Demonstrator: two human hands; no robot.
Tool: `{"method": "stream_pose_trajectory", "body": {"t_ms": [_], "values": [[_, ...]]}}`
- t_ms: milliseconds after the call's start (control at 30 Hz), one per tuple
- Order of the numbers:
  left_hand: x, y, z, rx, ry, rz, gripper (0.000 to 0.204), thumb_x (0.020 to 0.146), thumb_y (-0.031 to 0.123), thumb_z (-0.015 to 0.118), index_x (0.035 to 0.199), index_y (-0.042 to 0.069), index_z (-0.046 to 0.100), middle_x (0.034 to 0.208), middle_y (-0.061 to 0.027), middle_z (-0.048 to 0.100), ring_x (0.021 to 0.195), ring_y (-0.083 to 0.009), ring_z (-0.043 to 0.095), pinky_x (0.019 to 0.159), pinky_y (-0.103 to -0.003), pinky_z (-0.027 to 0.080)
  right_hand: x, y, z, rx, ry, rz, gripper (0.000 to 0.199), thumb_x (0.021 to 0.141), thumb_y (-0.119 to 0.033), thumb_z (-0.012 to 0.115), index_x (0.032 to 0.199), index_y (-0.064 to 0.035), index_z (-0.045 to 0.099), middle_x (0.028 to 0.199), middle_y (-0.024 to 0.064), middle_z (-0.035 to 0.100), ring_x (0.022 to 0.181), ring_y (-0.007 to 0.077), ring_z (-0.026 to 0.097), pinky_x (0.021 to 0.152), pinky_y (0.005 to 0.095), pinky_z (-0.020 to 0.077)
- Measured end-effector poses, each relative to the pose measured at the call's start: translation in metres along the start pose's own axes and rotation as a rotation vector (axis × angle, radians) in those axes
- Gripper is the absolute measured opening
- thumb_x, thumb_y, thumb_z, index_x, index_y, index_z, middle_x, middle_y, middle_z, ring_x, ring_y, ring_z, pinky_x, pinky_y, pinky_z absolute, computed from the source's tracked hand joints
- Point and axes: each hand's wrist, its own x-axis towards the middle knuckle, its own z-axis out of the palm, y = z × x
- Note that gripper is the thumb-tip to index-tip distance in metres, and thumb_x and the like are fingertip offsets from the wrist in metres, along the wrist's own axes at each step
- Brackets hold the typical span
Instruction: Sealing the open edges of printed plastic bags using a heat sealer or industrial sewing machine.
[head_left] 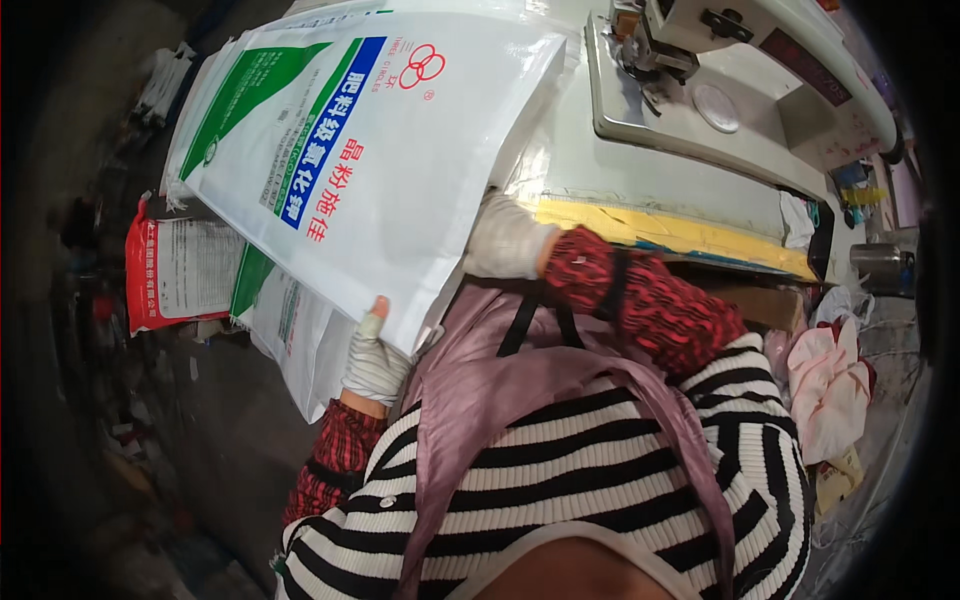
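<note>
A large white woven sack [440,160] with blue, green and red print slants across the table's left part, its near end over the table edge. My left hand [376,358], in a pale glove with a bare thumb tip, grips the near left corner of the sack, thumb on top and fingers underneath. Along the sack's near right edge is my right hand [505,238], also gloved and touching the sack; its fingers are hidden behind the material. Both forearms wear red and black patterned sleeves.
A sewing machine [700,90] stands on the white table [560,165] at the far right. Yellow tape [680,232] runs along the table's front edge. Another printed sack [285,320] and a red and white bag [180,270] lie lower left. Pink cloth [828,385] hangs at right.
</note>
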Motion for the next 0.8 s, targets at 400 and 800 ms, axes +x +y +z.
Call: {"method": "stream_pose_trajectory", "body": {"t_ms": [400,800], "values": [[0.004,0.009,-0.040,0.215,0.346,0.076,0.034,0.085,0.015,0.063,0.118,0.010,0.053,0.104,-0.0088,0.061,0.090,-0.0233,0.063,0.073,-0.039,0.050,0.025,0.061,0.014,0.072,0.332,0.291,0.027,0.082,-0.012,0.054,0.107,-0.0057,0.063,0.097,0.0157,0.065,0.088,0.0285,0.062,0.079,0.0375,0.0487],[0.007,0.010,-0.053,0.332,0.489,0.153,0.037,0.089,0.025,0.059,0.120,0.011,0.044,0.113,-0.0098,0.056,0.102,-0.0260,0.057,0.084,-0.053,0.044,0.026,0.108,-0.091,0.233,0.287,0.815,0.060,0.074,-0.040,0.063,0.119,-0.0011,0.058,0.106,0.0227,0.064,0.101,0.0349,0.061,0.093,0.0372,0.0447]]}}
